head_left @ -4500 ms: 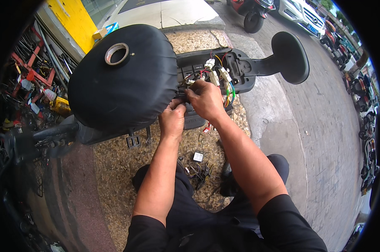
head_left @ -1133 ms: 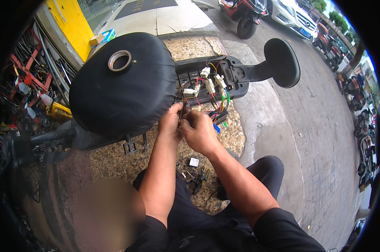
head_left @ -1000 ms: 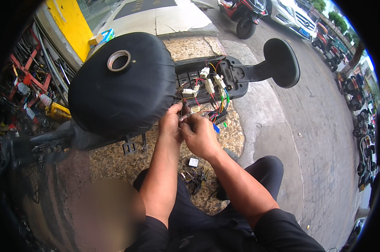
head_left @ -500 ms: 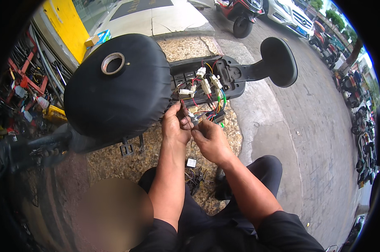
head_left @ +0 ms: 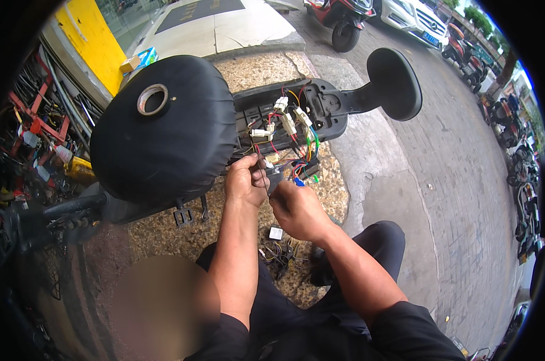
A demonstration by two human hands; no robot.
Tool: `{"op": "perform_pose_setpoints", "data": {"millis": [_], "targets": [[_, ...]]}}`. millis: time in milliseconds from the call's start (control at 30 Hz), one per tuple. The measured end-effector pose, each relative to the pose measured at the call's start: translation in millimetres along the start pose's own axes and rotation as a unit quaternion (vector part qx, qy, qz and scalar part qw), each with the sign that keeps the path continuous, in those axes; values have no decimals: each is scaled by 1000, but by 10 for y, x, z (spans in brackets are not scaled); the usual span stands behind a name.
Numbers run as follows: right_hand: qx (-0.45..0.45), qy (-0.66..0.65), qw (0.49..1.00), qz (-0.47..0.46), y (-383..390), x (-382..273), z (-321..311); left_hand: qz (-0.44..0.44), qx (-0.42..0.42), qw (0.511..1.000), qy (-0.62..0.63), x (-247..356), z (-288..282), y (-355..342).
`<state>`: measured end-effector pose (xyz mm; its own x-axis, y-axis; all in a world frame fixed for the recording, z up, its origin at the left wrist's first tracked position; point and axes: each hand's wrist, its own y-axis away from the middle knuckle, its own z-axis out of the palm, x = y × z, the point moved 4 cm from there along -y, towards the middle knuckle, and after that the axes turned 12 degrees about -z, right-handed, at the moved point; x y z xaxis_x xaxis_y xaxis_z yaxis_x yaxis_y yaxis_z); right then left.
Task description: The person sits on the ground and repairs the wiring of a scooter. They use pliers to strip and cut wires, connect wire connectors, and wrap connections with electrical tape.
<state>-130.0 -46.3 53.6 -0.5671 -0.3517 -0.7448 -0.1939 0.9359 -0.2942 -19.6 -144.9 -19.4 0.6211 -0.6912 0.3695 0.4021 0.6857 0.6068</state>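
We sat on speckled pavement (head_left: 320, 198) at a street's edge, our dark-trousered knees low in the view; loose small parts (head_left: 278, 243) lay on the ground between our legs and the scooter. Both forearms rose from the lower edge and met under the opened handlebar housing (head_left: 320, 108); our left hand (head_left: 243, 180) was curled, fingers pinching thin wires of the wire bundle (head_left: 284, 150) that hung from the housing; our right hand (head_left: 296, 207) was closed around a small dark connector (head_left: 276, 175), thumb on top, touching the left. We judged the step to be joining or parting a plug in the loom; the next move seemed to call for a steady left hold on the wires while the right worked the connector in line. Beyond, the black cover (head_left: 164, 129) carried a tape roll (head_left: 152, 99); the mirror (head_left: 394, 84) stood to the right; farther off were parked vehicles.
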Motion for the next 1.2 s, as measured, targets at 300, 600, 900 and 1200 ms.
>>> {"op": "perform_pose_setpoints", "data": {"millis": [300, 600, 900, 1200], "targets": [[-10, -92, 994, 49, 126, 143, -28, 49, 21, 998, -38, -51, 59, 63], [-13, -154, 986, 66, 269, 355, 97, 49, 46, 997, -46, -2, -4, 52], [-40, -356, 930, 79, 254, 674, 145, 194, 145, 957, -162, -53, 7, 286], [-48, -368, 924, 95, 241, 795, -104, 488, -48, 572, -658, -296, 404, 828]]}}
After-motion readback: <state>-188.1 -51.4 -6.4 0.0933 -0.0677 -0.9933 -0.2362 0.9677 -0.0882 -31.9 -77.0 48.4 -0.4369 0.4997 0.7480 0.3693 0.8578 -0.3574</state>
